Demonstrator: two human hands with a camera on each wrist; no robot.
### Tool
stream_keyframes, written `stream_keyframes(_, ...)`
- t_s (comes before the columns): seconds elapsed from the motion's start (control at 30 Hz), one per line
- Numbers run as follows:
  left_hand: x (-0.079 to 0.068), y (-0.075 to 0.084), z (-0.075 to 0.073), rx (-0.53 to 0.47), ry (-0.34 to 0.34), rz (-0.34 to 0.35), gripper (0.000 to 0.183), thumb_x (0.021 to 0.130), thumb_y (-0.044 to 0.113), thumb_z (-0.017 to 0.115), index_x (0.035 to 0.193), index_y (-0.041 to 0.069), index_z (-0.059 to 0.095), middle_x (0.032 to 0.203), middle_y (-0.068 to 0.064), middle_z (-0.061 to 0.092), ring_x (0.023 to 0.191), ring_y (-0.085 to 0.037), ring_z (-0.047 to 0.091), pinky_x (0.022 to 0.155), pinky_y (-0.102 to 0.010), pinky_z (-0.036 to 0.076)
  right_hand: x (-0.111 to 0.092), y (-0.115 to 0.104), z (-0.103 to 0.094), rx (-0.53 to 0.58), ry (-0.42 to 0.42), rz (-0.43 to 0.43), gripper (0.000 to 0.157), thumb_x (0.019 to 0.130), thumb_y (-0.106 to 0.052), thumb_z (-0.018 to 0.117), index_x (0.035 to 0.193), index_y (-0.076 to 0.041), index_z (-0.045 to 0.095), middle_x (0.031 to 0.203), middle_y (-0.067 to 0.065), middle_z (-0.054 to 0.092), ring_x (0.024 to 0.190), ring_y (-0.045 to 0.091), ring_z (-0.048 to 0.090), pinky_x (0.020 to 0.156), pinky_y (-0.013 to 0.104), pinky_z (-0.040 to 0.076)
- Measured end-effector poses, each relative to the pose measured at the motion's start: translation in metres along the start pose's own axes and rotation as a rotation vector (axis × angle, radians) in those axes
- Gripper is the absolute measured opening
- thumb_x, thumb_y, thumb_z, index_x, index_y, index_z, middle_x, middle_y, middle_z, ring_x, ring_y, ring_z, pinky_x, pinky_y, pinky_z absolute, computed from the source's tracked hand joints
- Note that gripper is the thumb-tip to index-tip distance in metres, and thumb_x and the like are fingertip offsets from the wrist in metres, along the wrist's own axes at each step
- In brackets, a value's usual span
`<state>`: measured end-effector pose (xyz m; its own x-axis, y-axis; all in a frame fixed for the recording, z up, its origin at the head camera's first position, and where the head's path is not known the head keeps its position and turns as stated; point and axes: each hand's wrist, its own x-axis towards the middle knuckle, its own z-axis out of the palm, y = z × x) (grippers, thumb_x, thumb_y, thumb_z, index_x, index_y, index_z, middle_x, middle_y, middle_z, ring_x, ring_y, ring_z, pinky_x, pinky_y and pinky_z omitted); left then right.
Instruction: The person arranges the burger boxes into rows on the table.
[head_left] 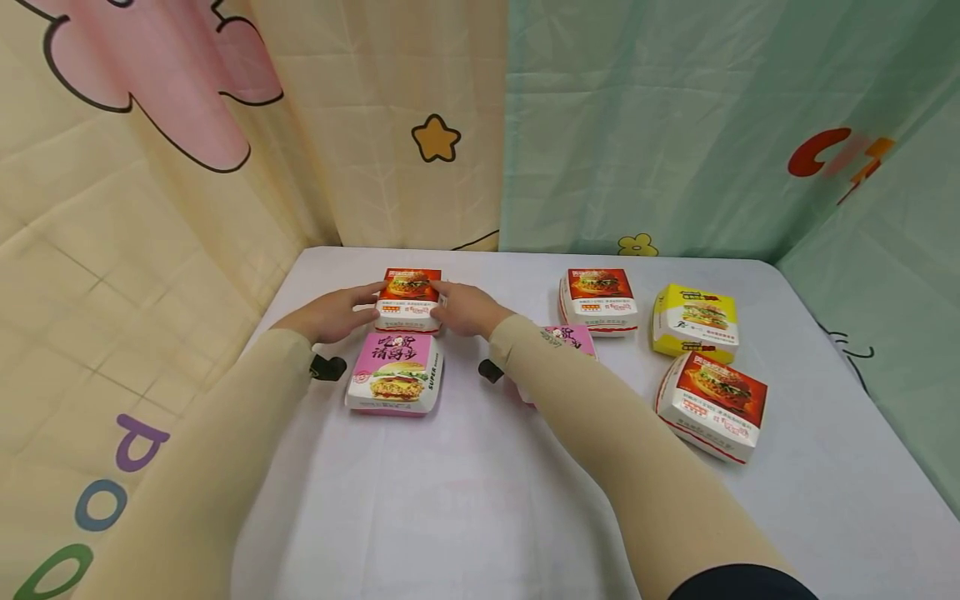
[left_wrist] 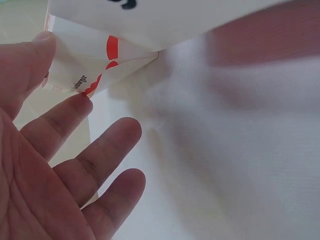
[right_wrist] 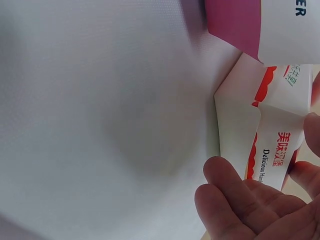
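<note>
Between the two hands, toward the far edge of the white cloth-covered worktop (head_left: 450, 500), sits a squarish red-and-white cardboard burger box (head_left: 408, 302). It lies directly right of the left hand (head_left: 330, 315) and directly left of the right hand (head_left: 472, 310); neither hand is nearer, since both touch its opposite sides. No long axis stands out, but its side walls face the two palms squarely, so the line between the hands crosses it from side to side. The left hand has its fingers extended, with thumb and forefinger meeting the box and the others spread away from it. The right hand lies loosely against the other side, its fingers only slightly bent. Whether the base rests flat or is a little raised is hard to judge from the wrist views.

Just on the person's side of both hands, almost in line with that box, lies a pink-and-white cardboard burger box (head_left: 396, 375). Right of the right hand stand a second red-and-white box (head_left: 598, 302), a yellow-and-white cardboard box (head_left: 695, 323) and a third red-and-white box (head_left: 712, 407), while another pink-and-white box (head_left: 573, 335) is partly hidden by the beige right sleeve (head_left: 615, 433).
</note>
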<state>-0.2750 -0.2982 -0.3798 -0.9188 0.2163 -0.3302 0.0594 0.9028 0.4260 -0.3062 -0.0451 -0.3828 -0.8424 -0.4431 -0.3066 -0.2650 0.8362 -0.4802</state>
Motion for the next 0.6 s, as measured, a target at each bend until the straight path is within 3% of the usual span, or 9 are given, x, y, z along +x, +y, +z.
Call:
stream_keyframes(0.13, 0.0013, -0.0022, 0.0016, -0.02, 0.003, 0.002, 0.068, 0.111, 0.041, 0.049, 0.17, 0.031, 0.017, 0.169, -0.014, 0.038, 0.159, -0.048, 0.02, 0.126, -0.071, 0.018, -0.0006, -0.0008, 0.0016, 0.012, -0.006, 0.007, 0.069, 0.11, -0.037, 0.054, 0.17, -0.024, 0.021, 0.171, 0.008, 0.037, 0.134, 0.027, 0.051, 0.107, 0.041, 0.047)
stream_keyframes(0.37, 0.0016, -0.0039, 0.0039, -0.053, -0.004, -0.028, 0.069, 0.11, 0.042, 0.05, 0.17, 0.035, 0.016, 0.171, -0.013, 0.035, 0.16, -0.048, 0.018, 0.124, -0.073, 0.018, -0.0022, -0.0018, 0.0035, 0.014, -0.008, 0.017, 0.069, 0.111, -0.037, 0.052, 0.17, -0.025, 0.019, 0.172, 0.008, 0.035, 0.134, 0.026, 0.05, 0.106, 0.041, 0.047)
stream_keyframes(0.6, 0.0009, -0.0046, 0.0056, -0.063, 0.003, -0.035, 0.069, 0.11, 0.043, 0.05, 0.17, 0.036, 0.016, 0.172, -0.014, 0.033, 0.16, -0.049, 0.019, 0.124, -0.074, 0.02, -0.0028, -0.0021, 0.0049, 0.019, -0.003, 0.029, 0.068, 0.111, -0.038, 0.051, 0.17, -0.027, 0.019, 0.17, 0.007, 0.038, 0.13, 0.025, 0.053, 0.095, 0.038, 0.051)
